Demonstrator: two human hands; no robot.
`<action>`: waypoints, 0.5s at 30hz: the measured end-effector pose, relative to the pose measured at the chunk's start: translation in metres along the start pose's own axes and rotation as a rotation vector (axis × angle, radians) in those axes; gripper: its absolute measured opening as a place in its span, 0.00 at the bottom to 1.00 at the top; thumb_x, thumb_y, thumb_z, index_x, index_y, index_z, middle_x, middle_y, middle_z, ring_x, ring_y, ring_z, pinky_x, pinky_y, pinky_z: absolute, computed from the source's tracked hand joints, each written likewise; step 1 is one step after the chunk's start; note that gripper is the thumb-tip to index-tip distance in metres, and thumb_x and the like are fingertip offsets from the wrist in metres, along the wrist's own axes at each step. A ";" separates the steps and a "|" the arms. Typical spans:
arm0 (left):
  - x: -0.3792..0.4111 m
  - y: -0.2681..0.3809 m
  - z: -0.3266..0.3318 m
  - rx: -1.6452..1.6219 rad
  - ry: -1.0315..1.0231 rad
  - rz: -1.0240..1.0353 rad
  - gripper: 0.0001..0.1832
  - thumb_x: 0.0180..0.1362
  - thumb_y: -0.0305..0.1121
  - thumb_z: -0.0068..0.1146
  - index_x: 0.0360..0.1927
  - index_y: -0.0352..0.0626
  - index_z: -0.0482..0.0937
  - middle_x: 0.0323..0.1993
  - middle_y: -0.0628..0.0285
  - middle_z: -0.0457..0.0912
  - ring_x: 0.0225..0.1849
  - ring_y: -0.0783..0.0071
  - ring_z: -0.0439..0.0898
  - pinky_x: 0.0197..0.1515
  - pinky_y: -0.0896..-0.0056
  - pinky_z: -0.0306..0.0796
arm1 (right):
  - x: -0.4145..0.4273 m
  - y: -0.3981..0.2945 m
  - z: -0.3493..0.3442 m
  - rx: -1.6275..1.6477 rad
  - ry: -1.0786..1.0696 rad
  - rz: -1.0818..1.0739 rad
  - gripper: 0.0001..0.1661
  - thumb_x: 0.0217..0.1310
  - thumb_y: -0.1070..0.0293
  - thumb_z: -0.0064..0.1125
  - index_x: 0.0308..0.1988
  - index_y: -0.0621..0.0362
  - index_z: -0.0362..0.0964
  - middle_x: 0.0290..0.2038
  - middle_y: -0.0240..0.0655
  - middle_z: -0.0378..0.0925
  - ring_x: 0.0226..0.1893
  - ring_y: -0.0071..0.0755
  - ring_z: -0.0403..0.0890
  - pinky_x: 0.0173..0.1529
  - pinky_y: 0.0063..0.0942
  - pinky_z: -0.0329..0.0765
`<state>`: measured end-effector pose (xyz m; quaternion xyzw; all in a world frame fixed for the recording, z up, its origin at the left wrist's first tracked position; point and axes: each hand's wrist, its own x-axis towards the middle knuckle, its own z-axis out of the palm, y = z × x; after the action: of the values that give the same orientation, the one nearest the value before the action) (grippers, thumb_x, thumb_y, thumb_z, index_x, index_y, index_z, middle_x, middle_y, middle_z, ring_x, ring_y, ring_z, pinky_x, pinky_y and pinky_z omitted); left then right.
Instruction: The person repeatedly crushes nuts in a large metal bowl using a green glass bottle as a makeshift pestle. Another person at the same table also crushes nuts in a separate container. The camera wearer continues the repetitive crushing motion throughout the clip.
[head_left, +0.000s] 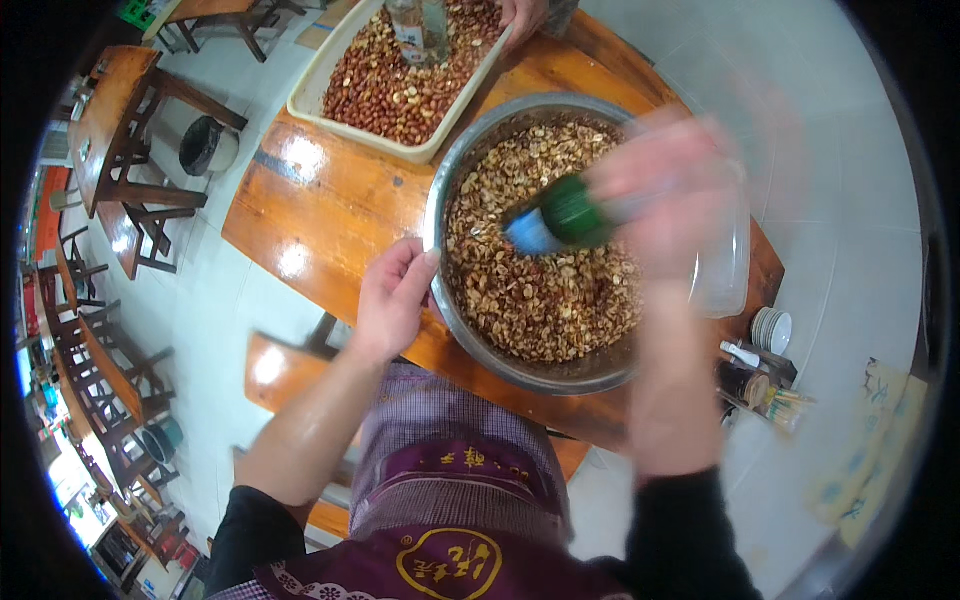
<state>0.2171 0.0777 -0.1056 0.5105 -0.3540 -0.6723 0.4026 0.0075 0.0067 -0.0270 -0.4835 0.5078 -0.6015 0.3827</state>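
Note:
My left hand (394, 296) grips the near-left rim of a round metal basin (480, 341), thumb over the edge. Crushed and split peanuts (525, 307) fill much of the basin. Blurred by motion, my right hand (667, 187) is closed around a green glass bottle (574, 214) above the peanuts. The bottle tilts, with its blue-and-white labelled end towards the middle of the basin; whether that end touches the peanuts I cannot tell.
A cream plastic tub (424, 154) of red-skinned peanuts stands beyond, holding a clear glass bottle (411, 37); another person's hand (521, 19) is at its rim. Right of the basin are a clear plastic container (739, 277), stacked small plates (772, 330) and a jar (742, 382) on the wooden table (330, 217).

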 end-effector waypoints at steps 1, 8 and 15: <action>0.000 -0.002 0.002 -0.004 0.016 -0.004 0.12 0.70 0.36 0.47 0.37 0.37 0.74 0.24 0.66 0.77 0.21 0.80 0.75 0.26 0.80 0.70 | -0.009 0.004 0.006 -0.043 0.053 0.019 0.19 0.62 0.63 0.59 0.17 0.53 0.68 0.14 0.29 0.72 0.18 0.19 0.75 0.31 0.23 0.71; -0.001 -0.008 0.001 -0.030 0.044 0.007 0.13 0.70 0.38 0.48 0.38 0.37 0.74 0.25 0.67 0.77 0.22 0.81 0.75 0.25 0.80 0.69 | -0.014 -0.007 0.006 0.034 0.003 0.076 0.18 0.63 0.63 0.58 0.20 0.54 0.68 0.14 0.29 0.72 0.16 0.20 0.74 0.25 0.22 0.70; -0.002 -0.004 -0.002 0.083 0.058 0.020 0.12 0.70 0.37 0.48 0.39 0.37 0.75 0.25 0.67 0.76 0.21 0.82 0.74 0.26 0.81 0.69 | 0.014 -0.034 -0.008 -0.075 -0.113 0.012 0.16 0.66 0.69 0.52 0.22 0.55 0.63 0.15 0.29 0.67 0.16 0.25 0.71 0.25 0.26 0.71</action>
<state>0.2187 0.0816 -0.1088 0.5422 -0.3748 -0.6381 0.3979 -0.0031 0.0015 0.0094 -0.5276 0.5107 -0.5515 0.3958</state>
